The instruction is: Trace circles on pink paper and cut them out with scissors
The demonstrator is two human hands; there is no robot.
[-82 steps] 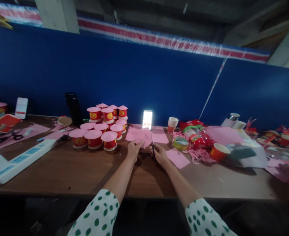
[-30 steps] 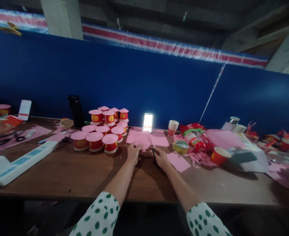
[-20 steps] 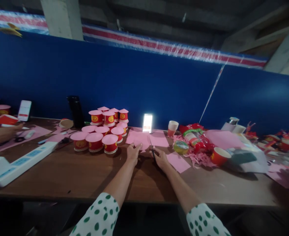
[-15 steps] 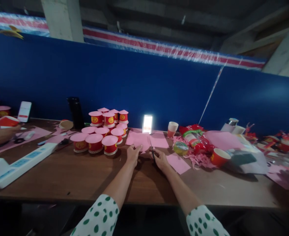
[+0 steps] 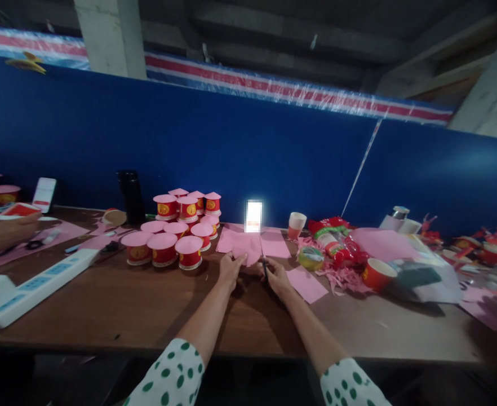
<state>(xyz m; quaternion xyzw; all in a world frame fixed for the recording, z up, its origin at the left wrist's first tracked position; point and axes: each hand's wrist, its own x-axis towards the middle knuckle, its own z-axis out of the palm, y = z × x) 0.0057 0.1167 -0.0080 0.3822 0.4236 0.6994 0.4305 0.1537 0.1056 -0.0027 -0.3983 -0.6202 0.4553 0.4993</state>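
Watch the middle: my left hand (image 5: 230,270) is pinching a thin pink paper sheet (image 5: 245,247), thumb and fingertips closing on its near edge, and my right hand (image 5: 277,276) is gripping slim dark metal scissors (image 5: 265,269), fingers curling around the handles. The blades are pointing away from me along the sheet's right side; how wide they are standing, I can't tell. So what's changing? Very little in my hands: they are keeping almost the same spot as half a second ago, while the sheet's near edge is now bulging slightly closer to the scissors. I'm reading that as the paper being turned against the blades, with the cutting still going on. My view is tipping up a touch, so the brown wooden table (image 5: 147,316) is sitting lower. The sheet is partly covering flat pink paper (image 5: 277,246) behind it. To my left, red paper cups with round pink tops (image 5: 188,246) are standing in place, and a co-worker's hand (image 5: 14,232) is turning a red-and-white object (image 5: 19,211) to another angle.
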